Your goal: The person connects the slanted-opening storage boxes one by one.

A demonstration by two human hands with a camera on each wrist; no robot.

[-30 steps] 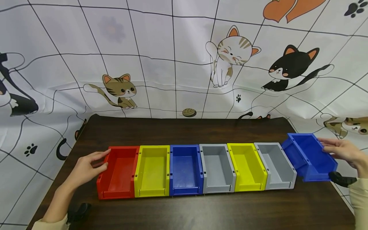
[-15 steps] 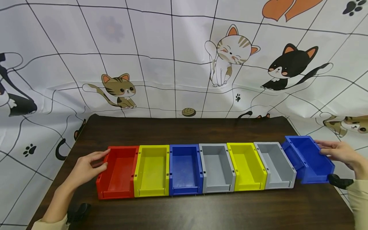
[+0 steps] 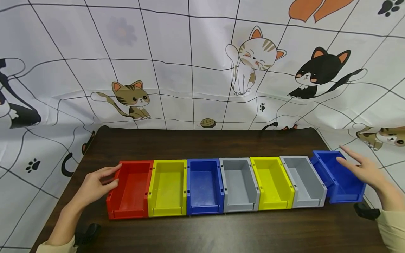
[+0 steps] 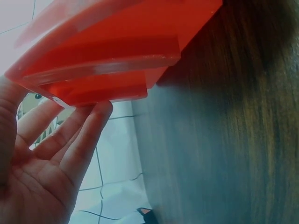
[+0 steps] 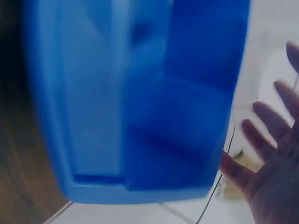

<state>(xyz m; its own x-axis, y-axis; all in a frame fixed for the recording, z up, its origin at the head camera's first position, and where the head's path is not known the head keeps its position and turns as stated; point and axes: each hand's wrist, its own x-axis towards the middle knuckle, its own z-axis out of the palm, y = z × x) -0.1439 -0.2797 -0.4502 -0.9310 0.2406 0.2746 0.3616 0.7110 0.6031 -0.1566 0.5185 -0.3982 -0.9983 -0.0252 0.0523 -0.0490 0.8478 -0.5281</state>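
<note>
A row of plastic storage bins lies across the table. At its left end is a red bin (image 3: 131, 189); my left hand (image 3: 99, 182) touches its outer left side with fingers extended. In the left wrist view those fingertips meet the red wall from outside. At the right end, a blue bin (image 3: 343, 179) stands beside a grey bin (image 3: 303, 181), looking slightly turned against it. Close to the blue bin's right rim my right hand (image 3: 364, 170) is spread and holds nothing. The right wrist view shows its fingers (image 5: 268, 119) straight, with the blue bin (image 5: 182, 140) blurred alongside.
Between the ends stand a yellow bin (image 3: 167, 188), another blue bin (image 3: 205, 186), a grey bin (image 3: 239, 184) and a second yellow bin (image 3: 272, 182), side by side. They rest on a dark wooden table (image 3: 202, 232). Behind hangs a cat-print cloth (image 3: 177, 80).
The right-end blue bin has come down and slightly left, closer to the grey bin. My right hand has let go of it and spread its fingers. The left hand stays put.
</note>
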